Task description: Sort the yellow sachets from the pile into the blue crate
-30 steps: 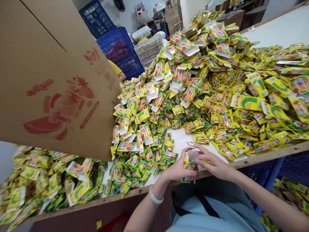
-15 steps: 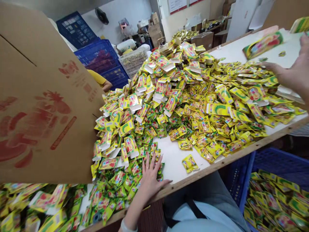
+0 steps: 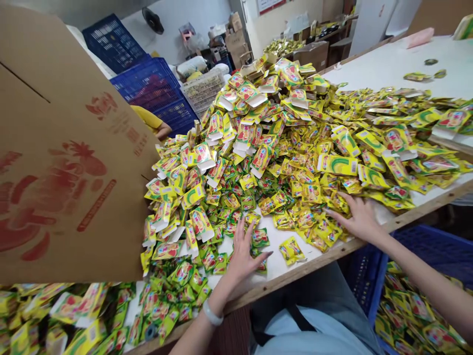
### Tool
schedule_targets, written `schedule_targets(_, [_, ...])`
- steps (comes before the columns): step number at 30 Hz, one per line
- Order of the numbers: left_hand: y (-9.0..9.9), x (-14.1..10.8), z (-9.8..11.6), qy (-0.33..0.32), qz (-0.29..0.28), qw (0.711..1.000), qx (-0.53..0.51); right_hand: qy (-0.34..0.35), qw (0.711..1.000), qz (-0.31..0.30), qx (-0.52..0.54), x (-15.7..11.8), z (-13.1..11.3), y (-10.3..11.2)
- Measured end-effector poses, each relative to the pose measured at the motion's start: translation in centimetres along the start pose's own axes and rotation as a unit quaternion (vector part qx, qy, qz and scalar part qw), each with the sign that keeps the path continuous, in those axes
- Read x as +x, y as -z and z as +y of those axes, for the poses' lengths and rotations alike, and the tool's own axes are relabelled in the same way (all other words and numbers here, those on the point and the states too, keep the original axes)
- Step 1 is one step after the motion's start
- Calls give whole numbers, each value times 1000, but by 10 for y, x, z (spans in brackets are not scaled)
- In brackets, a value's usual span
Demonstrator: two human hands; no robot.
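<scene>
My left hand (image 3: 244,254) lies spread over a few green candy sachets (image 3: 260,237) at the table's front, fingers apart and pointing away from me. A bangle circles that wrist. At the near edge of the yellow sachets (image 3: 314,192) rests my right hand (image 3: 360,217), its fingers stretched and touching the heap. Between the hands, a single yellow sachet (image 3: 291,250) lies on the white tabletop. Behind them rises a big pile of small yellow printed boxes (image 3: 254,93), several with white flaps open. What lies beneath my left palm is hidden.
A large printed carton (image 3: 74,162) stands at the left. Below the table on the right, a blue crate (image 3: 436,241) holds more packs. Blue crates (image 3: 155,88) are stacked at the back, where a person's yellow sleeve (image 3: 146,118) shows. A pink item (image 3: 420,38) lies far right.
My right hand came down from the far right to the yellow sachets; a yellow box that was in the air near it is gone from there. My left hand slid right with green sachets.
</scene>
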State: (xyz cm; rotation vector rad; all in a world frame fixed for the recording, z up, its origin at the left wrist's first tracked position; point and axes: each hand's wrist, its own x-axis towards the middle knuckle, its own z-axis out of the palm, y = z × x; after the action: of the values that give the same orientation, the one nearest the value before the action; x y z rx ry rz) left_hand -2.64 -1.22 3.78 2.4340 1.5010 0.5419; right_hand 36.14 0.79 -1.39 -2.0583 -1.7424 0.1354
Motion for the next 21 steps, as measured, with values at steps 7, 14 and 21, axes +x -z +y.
schedule_targets(7, [47,-7,-41,245,224,933,143,64,990,-33,118,-10,-90,-28])
schedule_targets(14, [47,-48,-33,161,161,958,176,134,964,-112,202,-15,-140,-25])
schedule_targets(21, [44,-106,-56,433,171,878,111,173,971,18,166,-10,-83,0])
